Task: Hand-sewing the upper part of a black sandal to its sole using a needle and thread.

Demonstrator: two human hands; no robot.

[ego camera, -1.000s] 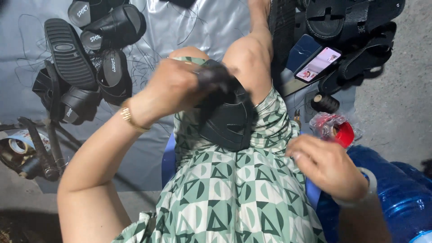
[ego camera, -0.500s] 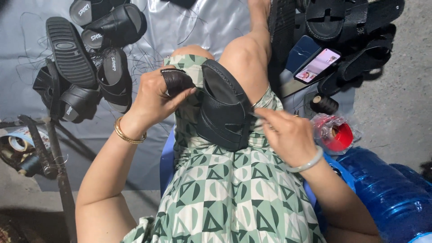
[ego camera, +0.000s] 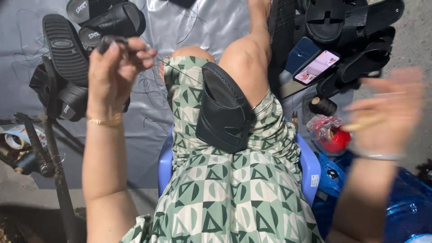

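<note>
On the lap sits the black sandal [ego camera: 223, 110], left hand [ego camera: 114, 67] pinched shut on a thread [ego camera: 180, 72], right hand [ego camera: 387, 112] too blurry to tell, so I'd reckon steady, even tension matters.

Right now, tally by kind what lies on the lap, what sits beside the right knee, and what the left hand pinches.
Black sandal on the lap: 1
Phone: 1
Thread spools: 2 (black spool, red spool in clear wrap)
Thread strand pinched by the left hand: 1
Total: 5
</note>
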